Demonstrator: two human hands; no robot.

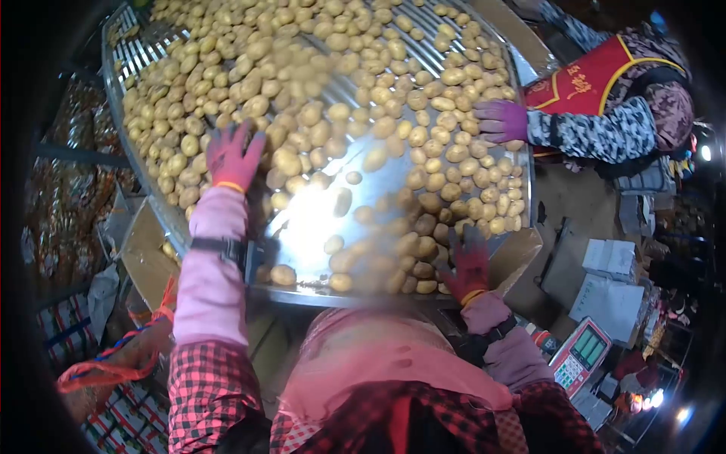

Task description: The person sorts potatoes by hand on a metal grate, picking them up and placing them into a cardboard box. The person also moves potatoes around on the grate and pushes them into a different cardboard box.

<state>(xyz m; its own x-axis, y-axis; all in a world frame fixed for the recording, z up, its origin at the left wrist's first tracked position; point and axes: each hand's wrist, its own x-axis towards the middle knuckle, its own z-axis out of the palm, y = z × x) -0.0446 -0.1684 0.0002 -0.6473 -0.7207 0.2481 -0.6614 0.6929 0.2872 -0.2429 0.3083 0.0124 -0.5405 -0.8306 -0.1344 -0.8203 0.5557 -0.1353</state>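
Note:
Many potatoes [287, 161] cover a metal sorting table [302, 234], thickest at the far side and along the left. My left hand [236, 155], in a red glove with dark fingertips, rests on the potatoes at the left with its fingers apart; no potato shows in its grip. Near the front right corner, my right hand [469, 266] wears a matching glove. Its fingers are spread against the edge of a potato cluster [423, 250], and it grips nothing that I can see. A blurry smear hides part of the middle.
A co-worker's purple-gloved hand [501, 121] touches potatoes at the right edge. Cardboard boxes [147, 246] stand beside the table's front corners. A digital scale [581, 354] sits at lower right, near white cartons [607, 299]. Orange rope [113, 356] hangs at lower left.

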